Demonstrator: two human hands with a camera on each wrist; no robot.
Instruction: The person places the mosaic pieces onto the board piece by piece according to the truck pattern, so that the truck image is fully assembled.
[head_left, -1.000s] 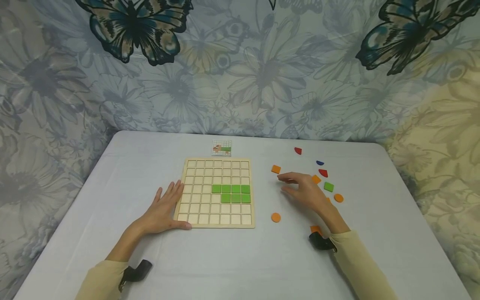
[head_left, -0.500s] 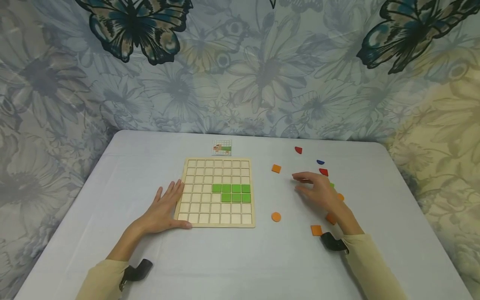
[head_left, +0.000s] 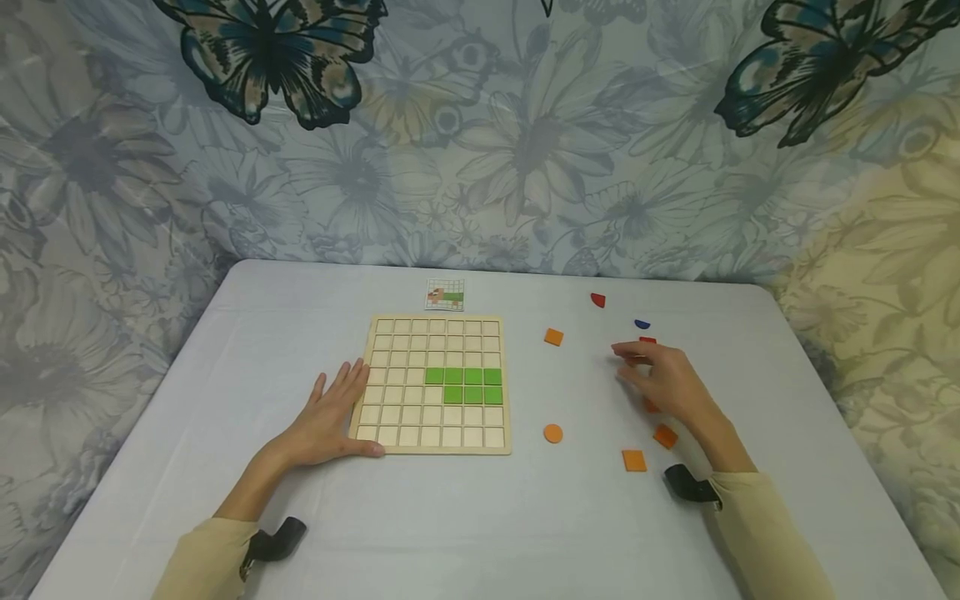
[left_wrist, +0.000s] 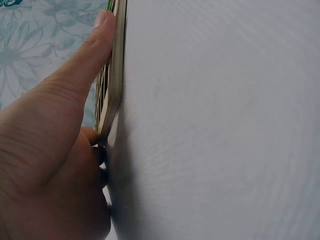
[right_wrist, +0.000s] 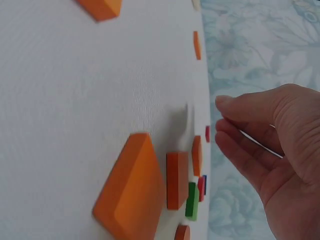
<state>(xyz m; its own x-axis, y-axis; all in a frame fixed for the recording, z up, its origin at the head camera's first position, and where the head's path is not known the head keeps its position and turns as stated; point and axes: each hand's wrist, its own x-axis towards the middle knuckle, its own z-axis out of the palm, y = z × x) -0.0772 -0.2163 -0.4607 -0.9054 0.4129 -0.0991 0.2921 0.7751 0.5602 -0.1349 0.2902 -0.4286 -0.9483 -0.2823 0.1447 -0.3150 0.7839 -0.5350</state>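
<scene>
My left hand [head_left: 330, 421] rests at the near left corner of a wooden grid board [head_left: 390, 412], its fingers stretched along the left side and its thumb [left_wrist: 95, 47] on the front edge. Green square tiles [head_left: 472, 386] fill part of two rows at the board's right. My right hand [head_left: 667, 383] hovers over the scattered pieces, thumb and fingers bent and apart, holding nothing. In the right wrist view, an orange square [right_wrist: 132, 190], a green square [right_wrist: 192, 200] and more orange pieces lie below that hand; in the head view it hides some of them.
Behind the board lies a small pattern card [head_left: 446, 295]. An orange square [head_left: 553, 337], an orange disc [head_left: 552, 433], a red piece [head_left: 597, 300] and a blue half-round piece [head_left: 642, 324] lie right of the board. A patterned cloth wall stands behind the table.
My right hand has moved to the right, away from the far orange square and over the other pieces. Orange squares near its wrist are uncovered; the green loose square is now hidden. My left hand stays put.
</scene>
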